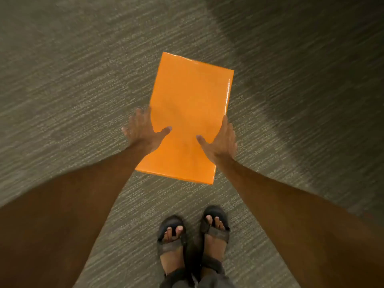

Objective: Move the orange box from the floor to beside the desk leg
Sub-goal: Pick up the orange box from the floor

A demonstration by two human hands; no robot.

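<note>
A flat, glossy orange box (189,104) lies in the middle of the view over grey carpet. My left hand (145,132) clasps its left edge, thumb resting on the top face and fingers down the side. My right hand (221,140) clasps the right edge the same way, thumb on top. Whether the box rests on the floor or is lifted slightly is not clear. No desk leg is in view.
Grey striped carpet (72,90) fills the view, with a darker shadowed band (311,69) at the upper right. My two feet in dark sandals (193,235) stand just below the box.
</note>
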